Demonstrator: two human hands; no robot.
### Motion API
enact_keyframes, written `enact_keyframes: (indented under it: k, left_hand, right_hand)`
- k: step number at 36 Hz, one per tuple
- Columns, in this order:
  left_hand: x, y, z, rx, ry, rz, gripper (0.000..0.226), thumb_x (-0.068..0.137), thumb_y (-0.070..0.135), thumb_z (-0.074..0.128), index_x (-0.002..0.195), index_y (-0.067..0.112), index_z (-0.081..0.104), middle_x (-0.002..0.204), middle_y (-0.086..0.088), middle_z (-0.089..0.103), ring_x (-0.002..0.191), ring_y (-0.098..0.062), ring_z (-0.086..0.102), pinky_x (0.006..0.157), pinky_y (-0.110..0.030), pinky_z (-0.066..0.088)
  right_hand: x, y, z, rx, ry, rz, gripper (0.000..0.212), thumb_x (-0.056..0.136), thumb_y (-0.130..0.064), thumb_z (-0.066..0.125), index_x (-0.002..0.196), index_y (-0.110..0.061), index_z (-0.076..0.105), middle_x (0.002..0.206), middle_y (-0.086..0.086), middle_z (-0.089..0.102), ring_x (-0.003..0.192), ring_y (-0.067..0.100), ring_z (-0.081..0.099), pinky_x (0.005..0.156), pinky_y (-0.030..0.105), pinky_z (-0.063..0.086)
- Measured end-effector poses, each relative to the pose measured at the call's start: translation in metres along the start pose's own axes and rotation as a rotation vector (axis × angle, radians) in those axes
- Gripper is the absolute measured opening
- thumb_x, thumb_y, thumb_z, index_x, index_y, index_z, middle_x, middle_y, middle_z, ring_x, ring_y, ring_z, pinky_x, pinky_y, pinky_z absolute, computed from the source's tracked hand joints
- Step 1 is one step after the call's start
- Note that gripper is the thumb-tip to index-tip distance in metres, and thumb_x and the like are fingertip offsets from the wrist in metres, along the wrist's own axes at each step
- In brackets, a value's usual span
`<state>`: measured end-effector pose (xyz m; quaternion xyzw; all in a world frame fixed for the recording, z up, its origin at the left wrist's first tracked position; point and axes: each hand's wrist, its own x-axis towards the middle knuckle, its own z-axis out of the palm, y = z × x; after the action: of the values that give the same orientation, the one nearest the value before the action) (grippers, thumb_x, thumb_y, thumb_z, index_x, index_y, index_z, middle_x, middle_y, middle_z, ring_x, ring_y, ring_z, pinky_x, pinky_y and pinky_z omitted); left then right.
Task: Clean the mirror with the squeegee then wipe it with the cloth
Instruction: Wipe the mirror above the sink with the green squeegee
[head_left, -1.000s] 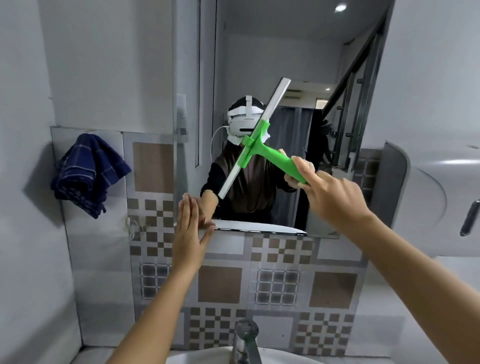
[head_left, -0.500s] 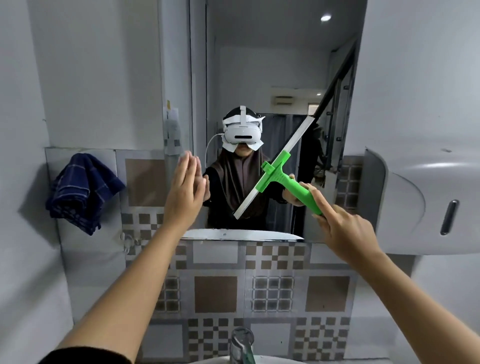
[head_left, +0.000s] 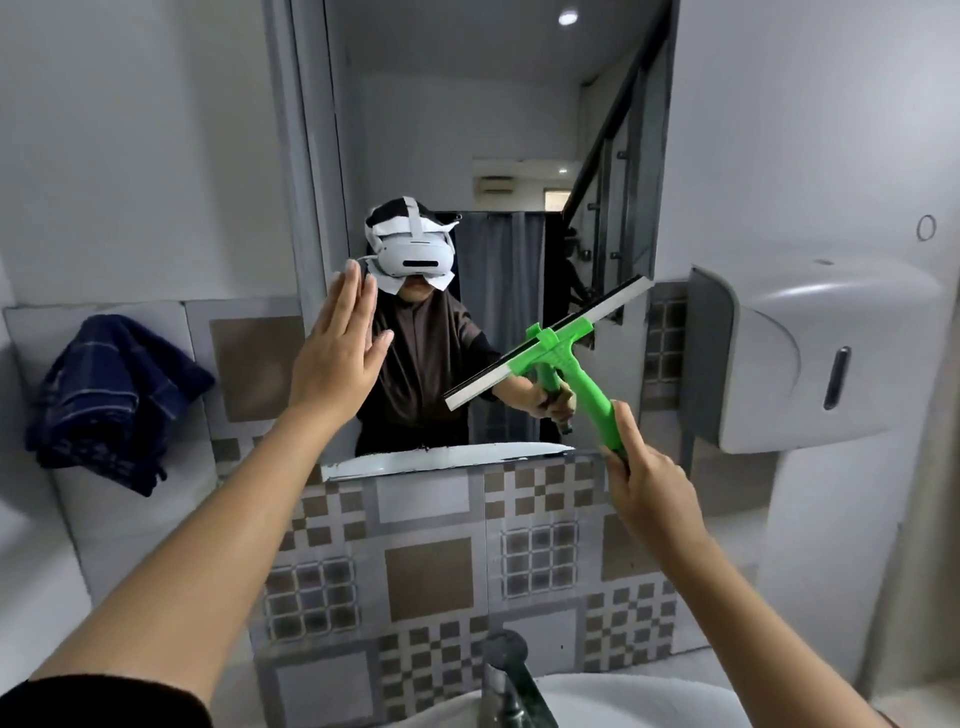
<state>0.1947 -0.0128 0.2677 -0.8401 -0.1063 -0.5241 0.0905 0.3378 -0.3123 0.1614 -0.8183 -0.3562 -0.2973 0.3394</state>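
One squeegee (head_left: 550, 353), blade slanting up-right.

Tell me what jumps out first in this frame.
The bright green squeegee, gripped by the right hand, lies slanted against the lower right of the mirror. The left hand is raised open and flat at the mirror's left edge. A dark blue cloth hangs on the wall to the left, untouched.

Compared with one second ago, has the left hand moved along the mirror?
Yes. The left hand has risen from the mirror's bottom edge to well above it, palm open.
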Motion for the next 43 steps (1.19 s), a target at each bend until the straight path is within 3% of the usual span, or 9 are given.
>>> enact_keyframes:
  k: [8,13,18,21,25,29,33,37,43]
  left_hand:
    - [-0.001,-0.005,-0.004,-0.028,-0.03,0.041,0.067,0.096,0.028,0.046,0.148,0.013,0.007,0.157,-0.005,-0.001,0.144,-0.019,0.0,0.1,-0.037,0.041]
    - [-0.001,-0.009,-0.006,-0.02,-0.063,0.07,0.066,0.096,0.028,0.046,0.148,0.013,0.008,0.157,-0.007,-0.001,0.144,-0.023,0.001,0.101,-0.038,0.041]
    - [-0.002,-0.013,-0.014,-0.017,-0.113,0.106,0.066,0.096,0.027,0.046,0.148,0.014,0.008,0.157,-0.005,-0.004,0.143,-0.021,0.0,0.089,-0.041,0.05]
    - [-0.002,-0.017,-0.017,-0.008,-0.144,0.136,0.067,0.095,0.026,0.047,0.148,0.014,0.008,0.157,-0.006,-0.004,0.142,-0.018,-0.003,0.096,-0.04,0.045]
    - [-0.003,-0.026,-0.019,0.029,-0.182,0.192,0.066,0.096,0.027,0.048,0.148,0.013,0.01,0.157,-0.005,-0.004,0.139,-0.012,-0.011,0.113,-0.04,0.026]
    - [-0.002,-0.028,-0.025,0.04,-0.219,0.215,0.065,0.096,0.029,0.046,0.148,0.015,0.009,0.157,-0.003,-0.005,0.14,-0.012,-0.009,0.111,-0.04,0.028]
    - [-0.002,-0.028,-0.029,0.035,-0.236,0.221,0.065,0.096,0.028,0.046,0.148,0.015,0.009,0.157,-0.002,-0.006,0.143,-0.015,-0.006,0.109,-0.039,0.031]
    - [-0.003,-0.026,-0.03,0.032,-0.236,0.21,0.066,0.096,0.028,0.047,0.148,0.016,0.009,0.157,0.0,-0.006,0.143,-0.014,-0.005,0.106,-0.037,0.033]
    - [-0.003,-0.02,-0.028,-0.006,-0.212,0.148,0.065,0.094,0.023,0.051,0.148,0.016,0.014,0.157,-0.001,-0.003,0.144,-0.015,-0.002,0.108,-0.041,0.034]
  right_hand:
    - [-0.024,-0.033,0.016,0.121,0.028,0.189,0.056,0.096,-0.022,0.042,0.147,-0.017,0.017,0.069,0.004,0.051,0.047,0.011,0.04,0.04,0.022,0.022]
    - [-0.032,-0.048,0.027,0.253,0.03,0.278,0.056,0.096,-0.025,0.041,0.146,-0.023,0.015,0.065,0.002,0.049,0.05,0.016,0.047,0.042,0.025,0.035]
    - [-0.037,-0.063,0.038,0.377,0.064,0.377,0.053,0.096,-0.026,0.041,0.143,-0.03,0.017,0.063,0.008,0.052,0.048,0.019,0.046,0.045,0.029,0.037]
    - [-0.04,-0.075,0.046,0.447,0.064,0.436,0.051,0.097,-0.028,0.039,0.143,-0.032,0.017,0.067,0.01,0.054,0.05,0.019,0.048,0.047,0.031,0.041]
    - [-0.041,-0.091,0.05,0.488,0.099,0.459,0.04,0.097,-0.025,0.038,0.135,-0.024,0.027,0.064,0.01,0.051,0.048,0.019,0.046,0.044,0.032,0.04]
    - [-0.045,-0.108,0.055,0.516,0.115,0.478,0.031,0.097,-0.021,0.037,0.127,-0.019,0.031,0.06,0.008,0.047,0.047,0.019,0.044,0.045,0.034,0.042]
    - [-0.058,-0.122,0.067,0.487,0.075,0.507,0.037,0.097,-0.02,0.035,0.133,-0.022,0.025,0.06,0.007,0.047,0.046,0.018,0.045,0.042,0.029,0.039]
    - [-0.068,-0.137,0.073,0.53,0.036,0.514,0.037,0.097,-0.02,0.036,0.133,-0.02,0.025,0.06,0.006,0.046,0.046,0.017,0.045,0.043,0.031,0.042]
    - [-0.082,-0.153,0.076,0.498,-0.055,0.516,0.051,0.098,-0.025,0.034,0.143,-0.026,0.011,0.067,0.008,0.05,0.054,0.018,0.05,0.047,0.032,0.044]
